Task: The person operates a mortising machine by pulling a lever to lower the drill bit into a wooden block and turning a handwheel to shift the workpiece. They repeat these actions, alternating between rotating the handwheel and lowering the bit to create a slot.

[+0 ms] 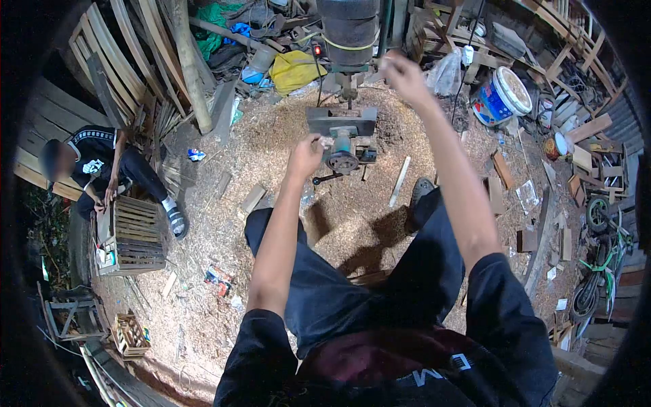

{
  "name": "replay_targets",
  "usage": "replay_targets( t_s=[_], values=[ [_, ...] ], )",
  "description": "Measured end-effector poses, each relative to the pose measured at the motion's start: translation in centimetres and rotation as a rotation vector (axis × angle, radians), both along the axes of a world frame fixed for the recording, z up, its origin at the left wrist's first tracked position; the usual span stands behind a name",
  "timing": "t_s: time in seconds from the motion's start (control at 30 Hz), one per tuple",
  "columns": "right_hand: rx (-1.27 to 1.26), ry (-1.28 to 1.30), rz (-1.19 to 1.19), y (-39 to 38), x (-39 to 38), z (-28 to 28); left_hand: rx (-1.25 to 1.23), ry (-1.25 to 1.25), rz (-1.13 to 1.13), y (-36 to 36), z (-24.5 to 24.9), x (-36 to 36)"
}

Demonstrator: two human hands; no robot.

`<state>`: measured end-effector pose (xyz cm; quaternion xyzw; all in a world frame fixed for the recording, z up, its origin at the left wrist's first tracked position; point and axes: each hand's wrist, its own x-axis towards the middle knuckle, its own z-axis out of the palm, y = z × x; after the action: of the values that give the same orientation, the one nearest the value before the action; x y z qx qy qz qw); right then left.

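Note:
In front of me stands a drill-press-like machine with a dark, round upper body (348, 30), a vertical spindle (350, 90) and a metal work table (342, 123). My left hand (306, 157) is at the left of the table, fingers curled in; a small pale piece (326, 142) shows at their tips, too small to name. Below the table is a handwheel (342, 161) with a crank handle (327, 178). Raised to the right of the spindle, my right hand (405, 78) has bent, closed fingers, slightly blurred; what they grip, if anything, is hidden.
Wood shavings (271, 149) cover the floor. At the left another person (102, 163) sits by a slatted wooden crate (139, 234). A paint bucket (502, 96), loose wood blocks (503, 169) and a green bicycle-like vehicle (600, 264) are on the right. A yellow sack (296, 72) lies behind.

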<state>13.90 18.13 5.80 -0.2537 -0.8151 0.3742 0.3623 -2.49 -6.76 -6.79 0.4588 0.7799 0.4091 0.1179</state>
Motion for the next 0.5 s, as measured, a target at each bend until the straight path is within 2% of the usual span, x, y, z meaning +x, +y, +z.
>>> replay_targets(
  t_s=[0.07, 0.1, 0.13, 0.17, 0.23, 0.33, 0.37, 0.43, 0.5],
  values=[
    [-0.006, -0.045, 0.092, 0.6, -0.4, -10.1, 0.031, 0.136, -0.029, 0.9, -4.9, -1.4],
    [-0.199, -0.137, 0.040, -2.9, 0.6, -11.2, -0.087, 0.130, 0.006, 1.0, -5.9, -1.3],
    [-0.044, -0.200, 0.194, -1.9, 0.9, -17.1, -0.207, 0.124, 0.042, 1.0, -6.8, -0.9],
    [-0.031, -0.278, 0.154, -3.1, 1.3, -21.0, -0.329, 0.116, 0.076, 0.9, -7.9, -0.6],
    [-0.075, -0.486, 0.119, -5.4, 2.2, -26.7, -0.385, 0.135, 0.086, 0.9, -12.7, -1.3],
    [-0.003, -0.542, 0.153, -9.2, 0.0, -28.6, -0.542, 0.095, 0.104, 0.4, -15.3, -1.0],
    [-0.067, -0.584, 0.132, -10.0, -0.8, -28.4, -0.599, 0.075, 0.112, 0.4, -15.4, -1.0],
    [-0.193, -0.674, 0.090, -11.0, -1.6, -26.4, -0.585, 0.034, 0.146, 0.3, -18.1, -1.0],
    [-0.195, -0.711, 0.095, -10.4, -2.0, -26.2, -0.569, 0.069, 0.135, 0.2, -20.5, -1.0]
  ],
)
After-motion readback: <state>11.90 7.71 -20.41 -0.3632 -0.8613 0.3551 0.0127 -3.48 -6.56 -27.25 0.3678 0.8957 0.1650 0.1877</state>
